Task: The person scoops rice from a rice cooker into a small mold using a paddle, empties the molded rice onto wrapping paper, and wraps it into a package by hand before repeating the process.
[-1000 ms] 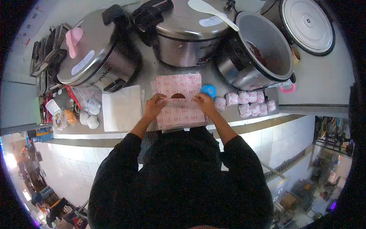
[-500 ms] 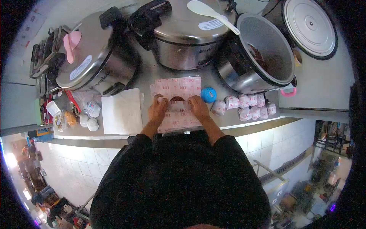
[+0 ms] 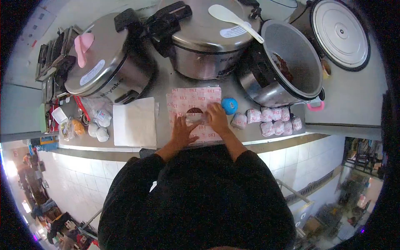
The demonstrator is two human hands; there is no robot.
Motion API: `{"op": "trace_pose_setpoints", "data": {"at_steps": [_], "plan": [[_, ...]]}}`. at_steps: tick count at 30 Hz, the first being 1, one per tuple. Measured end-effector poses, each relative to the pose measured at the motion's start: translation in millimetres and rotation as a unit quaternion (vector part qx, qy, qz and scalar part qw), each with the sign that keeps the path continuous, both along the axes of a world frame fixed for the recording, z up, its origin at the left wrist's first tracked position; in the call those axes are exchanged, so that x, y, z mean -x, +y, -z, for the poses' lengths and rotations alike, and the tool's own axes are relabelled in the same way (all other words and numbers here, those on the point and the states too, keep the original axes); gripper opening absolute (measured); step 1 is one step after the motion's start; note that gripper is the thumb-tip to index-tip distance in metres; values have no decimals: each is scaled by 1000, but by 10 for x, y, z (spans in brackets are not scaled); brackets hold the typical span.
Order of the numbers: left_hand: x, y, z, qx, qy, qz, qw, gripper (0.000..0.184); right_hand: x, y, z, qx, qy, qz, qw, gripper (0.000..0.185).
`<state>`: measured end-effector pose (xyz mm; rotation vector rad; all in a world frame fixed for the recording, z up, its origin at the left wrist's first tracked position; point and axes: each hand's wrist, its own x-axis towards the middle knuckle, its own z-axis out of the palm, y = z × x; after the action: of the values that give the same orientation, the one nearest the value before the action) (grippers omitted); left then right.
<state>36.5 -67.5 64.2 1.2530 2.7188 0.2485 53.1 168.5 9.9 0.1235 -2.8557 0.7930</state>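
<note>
In the head view, pink printed wrapping paper (image 3: 177, 96) lies in front of me on the counter. A dark brown lump of food (image 3: 194, 110) shows near its middle, its near side covered by something whitish. My left hand (image 3: 183, 132) rests on the paper at the near left of the lump, fingers spread. On the right, my right hand (image 3: 217, 118) has its fingers bent together on the paper beside the lump; the fingertips are partly hidden. Just beyond that hand sits a small round blue object (image 3: 229, 106).
Several paper-wrapped parcels (image 3: 278, 127) sit at the right. A stack of plain paper sheets (image 3: 134, 123) lies left. Two lidded cookers (image 3: 100, 54) stand behind, with an open pot (image 3: 271, 89) holding dark food. A white rice paddle (image 3: 233, 18) rests on one lid.
My left hand has come down and right, and its fingers have spread on the paper. My right hand has shifted slightly, staying on the right side of the food.
</note>
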Motion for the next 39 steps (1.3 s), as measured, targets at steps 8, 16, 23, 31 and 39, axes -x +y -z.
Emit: {"op": "trace_pose_setpoints", "data": {"at_steps": [8,16,23,31,39], "plan": [[-30,213,-39,137,-48,-44,988,96,407,-107,112,-150,-48,120,980,65],[-61,230,148,117,-65,-59,989,93,613,27,-140,-10,13,-33,999,74],[-52,302,91,160,-63,-71,983,92,1032,177,-759,143,-148,-67,976,56],[-115,180,-59,97,-84,-98,987,77,53,2,-609,-159,64,-235,957,17],[-109,-358,-183,-83,45,-124,988,45,-255,-89,-437,-156,95,-191,964,23]]}}
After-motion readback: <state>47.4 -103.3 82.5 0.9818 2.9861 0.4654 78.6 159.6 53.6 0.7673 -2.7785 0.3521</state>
